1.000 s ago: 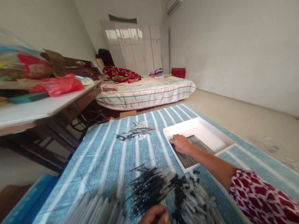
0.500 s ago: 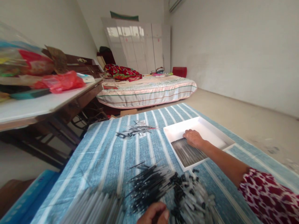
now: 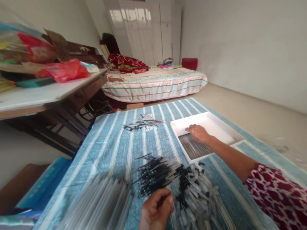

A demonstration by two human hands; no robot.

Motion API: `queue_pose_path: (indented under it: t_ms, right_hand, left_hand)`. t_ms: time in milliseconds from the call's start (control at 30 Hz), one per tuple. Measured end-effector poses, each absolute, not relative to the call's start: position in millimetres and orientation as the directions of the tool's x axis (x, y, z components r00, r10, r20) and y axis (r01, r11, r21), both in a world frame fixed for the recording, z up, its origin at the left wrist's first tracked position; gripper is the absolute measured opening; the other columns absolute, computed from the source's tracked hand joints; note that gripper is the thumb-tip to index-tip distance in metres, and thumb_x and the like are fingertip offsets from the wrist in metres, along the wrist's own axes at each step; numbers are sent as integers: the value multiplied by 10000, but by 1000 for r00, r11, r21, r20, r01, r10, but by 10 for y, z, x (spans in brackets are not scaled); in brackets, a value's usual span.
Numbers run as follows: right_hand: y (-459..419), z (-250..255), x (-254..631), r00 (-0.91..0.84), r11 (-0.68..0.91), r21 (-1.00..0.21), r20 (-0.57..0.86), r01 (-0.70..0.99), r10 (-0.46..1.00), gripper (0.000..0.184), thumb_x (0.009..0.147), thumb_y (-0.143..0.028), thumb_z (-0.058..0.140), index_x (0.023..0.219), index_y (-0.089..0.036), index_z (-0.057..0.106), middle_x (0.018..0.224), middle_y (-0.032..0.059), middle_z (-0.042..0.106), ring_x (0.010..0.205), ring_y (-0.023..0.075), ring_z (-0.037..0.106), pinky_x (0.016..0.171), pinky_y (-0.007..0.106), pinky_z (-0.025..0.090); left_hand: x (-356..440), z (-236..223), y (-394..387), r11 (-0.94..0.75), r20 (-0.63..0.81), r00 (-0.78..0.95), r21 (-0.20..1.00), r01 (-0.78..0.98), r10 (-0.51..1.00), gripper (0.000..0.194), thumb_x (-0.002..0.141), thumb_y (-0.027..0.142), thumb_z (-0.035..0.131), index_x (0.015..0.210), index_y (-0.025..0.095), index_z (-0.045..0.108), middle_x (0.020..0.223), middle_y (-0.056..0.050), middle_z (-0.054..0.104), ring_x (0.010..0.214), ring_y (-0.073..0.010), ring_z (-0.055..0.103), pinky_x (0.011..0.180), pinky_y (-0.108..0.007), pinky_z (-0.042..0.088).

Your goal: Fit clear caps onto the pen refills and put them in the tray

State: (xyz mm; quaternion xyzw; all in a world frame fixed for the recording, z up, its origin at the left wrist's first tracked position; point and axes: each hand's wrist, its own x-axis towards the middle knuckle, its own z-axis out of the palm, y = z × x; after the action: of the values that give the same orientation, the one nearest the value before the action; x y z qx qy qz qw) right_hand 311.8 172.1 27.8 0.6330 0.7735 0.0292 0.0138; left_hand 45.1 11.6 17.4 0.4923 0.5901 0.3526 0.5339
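Note:
My right hand lies flat, fingers stretched, on a row of finished pens inside a white tray on the blue striped cloth. It rests at the far end of the row. At the bottom edge my left hand is curled, with thumb pressed to the fingers in a pinch. What it pinches is too thin to make out. It hovers at the near edge of a heap of black refills. A heap of grey and black caps lies to its right and clear barrels to its left.
A small scatter of pen parts lies at the far end of the cloth. A cluttered table with a red bag stands at the left. A bed stands behind, and a blue box lies at the lower left.
My right hand slid from the near left of the tray to the far end of the pen row. My left hand rose further into view, still curled.

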Motion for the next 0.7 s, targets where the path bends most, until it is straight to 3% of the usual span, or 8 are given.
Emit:
queue_pose_path:
  t_ms: [233, 333, 433, 700]
  right_hand:
    - [1087, 396, 3005, -210, 220, -42, 166, 975, 964, 321, 862, -130, 359, 1068, -168, 603, 964, 76, 625, 905, 175, 558, 778, 257, 406]
    - [684, 322, 2923, -256, 366, -268, 370, 891, 893, 288, 876, -154, 370, 998, -153, 630, 851, 65, 642, 808, 158, 578, 739, 254, 440]
    - [359, 219, 2813, -263, 442, -359, 449, 822, 854, 265, 879, -148, 382, 963, -150, 632, 830, 65, 645, 773, 154, 577, 710, 257, 454]
    - [45, 71, 2510, -330, 451, -292, 380, 843, 864, 268, 884, -168, 389, 857, -160, 655, 668, 35, 611, 639, 152, 561, 620, 252, 402]
  left_hand:
    - [335, 234, 157, 154, -187, 77, 937, 313, 979, 213, 704, 363, 604, 790, 177, 660, 653, -5, 659, 597, -170, 624, 558, -247, 517]
    - [244, 189, 191, 51, -64, 18, 913, 404, 998, 233, 734, 358, 585, 858, 175, 660, 745, -29, 685, 679, -195, 655, 616, -276, 533]
    - [154, 149, 238, -22, 53, -51, 875, 485, 997, 241, 752, 352, 573, 881, 168, 659, 791, -41, 689, 680, -189, 658, 643, -282, 532]
    - [-184, 205, 332, -32, 198, -187, 764, 644, 962, 251, 768, 362, 547, 870, 161, 658, 801, -45, 706, 717, -190, 664, 685, -272, 509]
